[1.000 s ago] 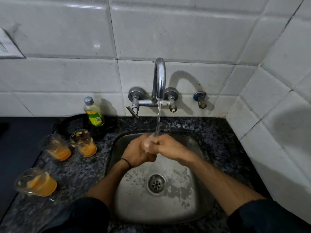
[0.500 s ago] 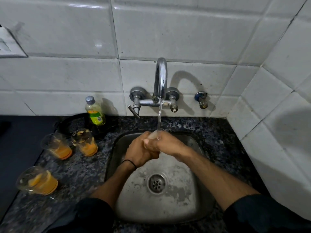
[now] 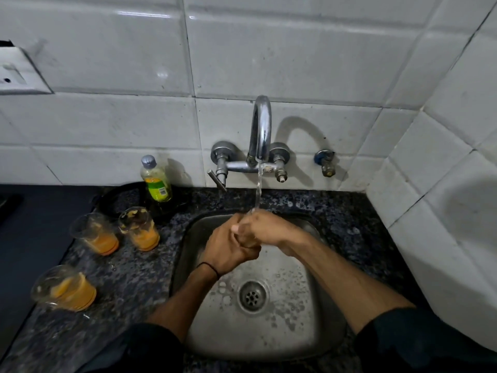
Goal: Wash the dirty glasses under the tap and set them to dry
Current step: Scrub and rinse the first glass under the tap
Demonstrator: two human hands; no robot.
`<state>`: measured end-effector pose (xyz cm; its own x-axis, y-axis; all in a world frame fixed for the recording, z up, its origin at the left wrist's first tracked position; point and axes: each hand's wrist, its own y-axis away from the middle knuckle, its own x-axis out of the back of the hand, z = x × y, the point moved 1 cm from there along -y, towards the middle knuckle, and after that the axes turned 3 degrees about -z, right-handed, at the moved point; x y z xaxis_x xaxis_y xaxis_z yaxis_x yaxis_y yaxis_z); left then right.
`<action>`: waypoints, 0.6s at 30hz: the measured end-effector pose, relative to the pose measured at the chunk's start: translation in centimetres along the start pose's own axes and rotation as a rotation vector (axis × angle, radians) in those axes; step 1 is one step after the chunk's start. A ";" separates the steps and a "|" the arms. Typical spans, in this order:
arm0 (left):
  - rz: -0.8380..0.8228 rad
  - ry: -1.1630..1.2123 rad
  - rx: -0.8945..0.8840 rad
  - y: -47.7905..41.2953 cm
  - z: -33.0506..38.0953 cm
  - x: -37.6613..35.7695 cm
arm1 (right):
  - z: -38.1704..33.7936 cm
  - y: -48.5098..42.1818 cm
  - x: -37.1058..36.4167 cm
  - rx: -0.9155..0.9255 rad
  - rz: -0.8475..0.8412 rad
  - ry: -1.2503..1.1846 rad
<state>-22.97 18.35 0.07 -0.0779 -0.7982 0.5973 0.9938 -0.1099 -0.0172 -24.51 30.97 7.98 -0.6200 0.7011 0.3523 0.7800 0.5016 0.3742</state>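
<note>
Standing on the dark granite counter (image 3: 336, 211) at nine o'clock from the sink (image 3: 309, 332), three clear glasses carry orange residue: the back-left glass (image 3: 94, 232), the back-right glass (image 3: 139, 228) just beside it, and the near glass (image 3: 63, 292) apart from both toward seven o'clock. All three look upright and untouched by either hand.

Handling judgement: thin, rigid, brittle walls; light when nearly empty; slippery once wet or soapy. A hold around the mid-body with fingers wrapped, thumb opposite, appears safest; pinching at the rim risks chipping or losing the piece against the steel basin.

The left hand (image 3: 228, 249) and right hand (image 3: 266, 228) are pressed together over the basin, directly under the stream from the tap (image 3: 261, 130), at twelve o'clock from the drain (image 3: 252, 294). Fingers of both are curled and interlocked around one another. Whether a glass sits between them cannot be told; a pale glint shows at the top of the clasp, but it may be only water. Grip state of each hand is therefore undetermined.

The glasses lie well apart from the hands, at nine o'clock. A green-labelled bottle (image 3: 157, 180) stands against the wall tiles behind them. No drying place is identifiable in view.
</note>
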 end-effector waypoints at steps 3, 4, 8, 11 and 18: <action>-0.200 0.281 -0.008 0.1 -0.6 1.2 | -0.1 1.0 1.3 0.152 -0.102 0.114; -0.267 0.323 0.010 -0.1 -0.7 1.7 | 0.1 1.3 1.4 0.189 -0.130 0.159; -0.109 0.107 0.024 -0.1 -0.5 2.3 | 1.7 0.7 0.6 0.144 -0.009 0.069; 0.027 -0.166 0.015 0.4 -0.1 1.7 | 1.9 -0.3 0.0 0.044 0.108 -0.121; -0.314 0.136 -0.006 -0.3 -1.2 3.2 | 2.1 0.3 -0.2 0.279 0.035 0.351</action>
<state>-23.63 15.11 0.99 -0.3907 -0.7964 0.4615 0.9190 -0.3662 0.1461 -23.97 32.00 6.23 -0.5470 0.5294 0.6485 0.7640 0.6324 0.1281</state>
